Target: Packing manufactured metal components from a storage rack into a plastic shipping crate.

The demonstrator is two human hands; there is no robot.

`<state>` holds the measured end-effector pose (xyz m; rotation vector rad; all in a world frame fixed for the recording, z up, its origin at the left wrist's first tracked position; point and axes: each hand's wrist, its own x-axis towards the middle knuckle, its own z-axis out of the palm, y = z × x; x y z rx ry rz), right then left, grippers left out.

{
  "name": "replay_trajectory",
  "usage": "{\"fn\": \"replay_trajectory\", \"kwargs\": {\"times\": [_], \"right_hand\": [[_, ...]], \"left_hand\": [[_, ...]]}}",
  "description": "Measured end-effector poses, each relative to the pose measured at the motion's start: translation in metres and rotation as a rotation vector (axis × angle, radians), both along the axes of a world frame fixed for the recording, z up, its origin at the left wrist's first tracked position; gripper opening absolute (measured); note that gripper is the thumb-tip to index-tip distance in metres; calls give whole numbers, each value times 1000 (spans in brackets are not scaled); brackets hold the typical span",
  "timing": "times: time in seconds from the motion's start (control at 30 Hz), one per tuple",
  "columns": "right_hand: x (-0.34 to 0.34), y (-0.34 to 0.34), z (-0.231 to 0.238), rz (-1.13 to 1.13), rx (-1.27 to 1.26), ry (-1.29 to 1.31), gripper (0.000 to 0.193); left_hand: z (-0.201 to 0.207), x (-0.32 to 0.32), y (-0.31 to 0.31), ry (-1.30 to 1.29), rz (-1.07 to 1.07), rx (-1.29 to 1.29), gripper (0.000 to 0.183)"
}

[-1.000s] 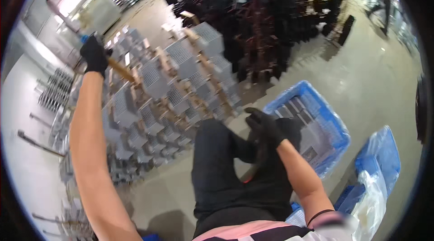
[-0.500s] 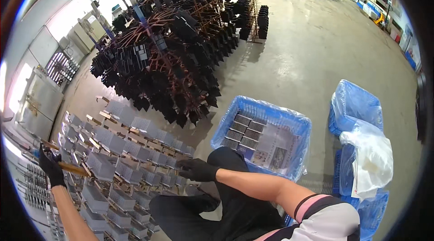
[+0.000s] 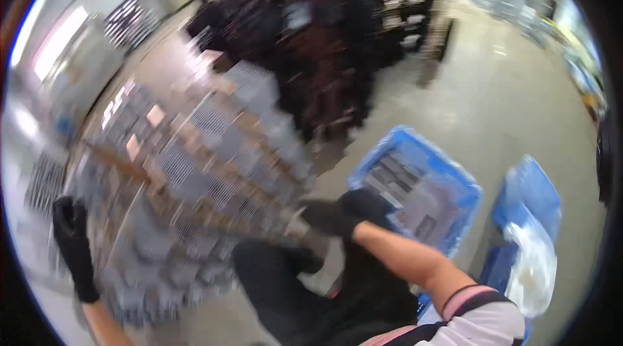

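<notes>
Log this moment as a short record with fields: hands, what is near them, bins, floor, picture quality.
left hand: black glove, raised at the far left beside the grey parts; grip unclear from blur
right hand: black glove, at the near edge of the grey parts; what it holds cannot be told
grey parts: finned metal blocks laid in rows on the floor
blue crate: right of the right hand, holds grey pieces
blue bins: far right, white bag on them
dark pile: behind the rows
picture: motion-blurred
</notes>
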<state>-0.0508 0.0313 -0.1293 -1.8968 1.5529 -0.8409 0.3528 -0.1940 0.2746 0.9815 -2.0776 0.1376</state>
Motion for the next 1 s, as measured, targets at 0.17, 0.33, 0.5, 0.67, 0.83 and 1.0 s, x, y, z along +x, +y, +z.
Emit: {"fn": "replay_trajectory", "kwargs": {"times": [0.17,0.33,0.5,0.67,0.83,1.0], "right_hand": [[-11,31,66,-373,74,-327,34],[12,16,88,-335,168,-414,33],[19,27,85,-381,110,-486,31],[9,28,75,-400,216,-633,31],[3,32,72,-361,151,-581,32],[-3,29,55,-327,121,-599,33]], "left_hand": [[-26,76,72,41,331,196,19],[-39,112,103,104,462,541,31],[-55,120,98,302,393,877,34],[-65,124,84,125,419,936,25],[-59,118,80,501,254,1229,17],[-83,126,75,892,128,1403,20]]}}
